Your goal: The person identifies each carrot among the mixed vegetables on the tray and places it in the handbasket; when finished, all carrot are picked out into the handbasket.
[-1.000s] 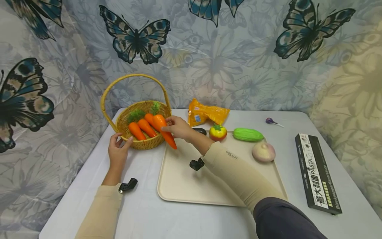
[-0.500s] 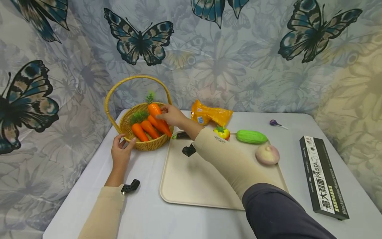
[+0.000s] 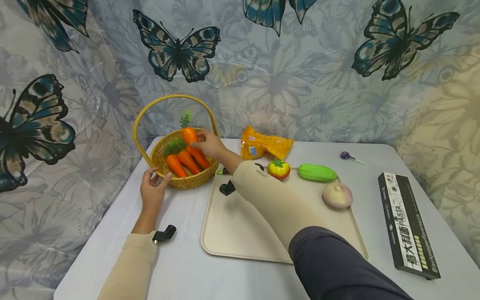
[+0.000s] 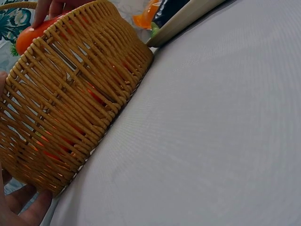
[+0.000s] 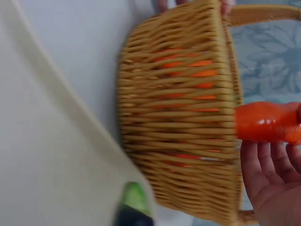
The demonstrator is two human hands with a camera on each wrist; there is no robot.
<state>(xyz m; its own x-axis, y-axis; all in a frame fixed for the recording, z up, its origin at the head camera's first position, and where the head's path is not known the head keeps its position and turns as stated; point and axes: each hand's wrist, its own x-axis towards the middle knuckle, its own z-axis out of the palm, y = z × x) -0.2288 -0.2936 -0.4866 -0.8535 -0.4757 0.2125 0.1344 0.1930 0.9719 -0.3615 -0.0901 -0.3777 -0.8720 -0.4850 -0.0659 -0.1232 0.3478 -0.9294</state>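
Observation:
A wicker basket with a tall arched handle stands at the table's left, with several orange carrots lying inside. My left hand holds the basket by its near left side; in the left wrist view its fingertips touch the woven wall low down. With thumb and fingers, my right hand pinches an upper carrot over the basket's right rim, its green leafy top pointing up and back. The right wrist view has this carrot leaning into the basket, its lower end hidden by the weave.
Right of the basket lies a beige tray bearing a red-yellow tomato, a green cucumber, an onion and a partly hidden eggplant. An orange packet, a lollipop and a pasta box sit around it.
My right hand has carried the carrot leftward from over the tray's corner into the basket, onto the other carrots. My left hand keeps its place on the basket. The view has shifted slightly.

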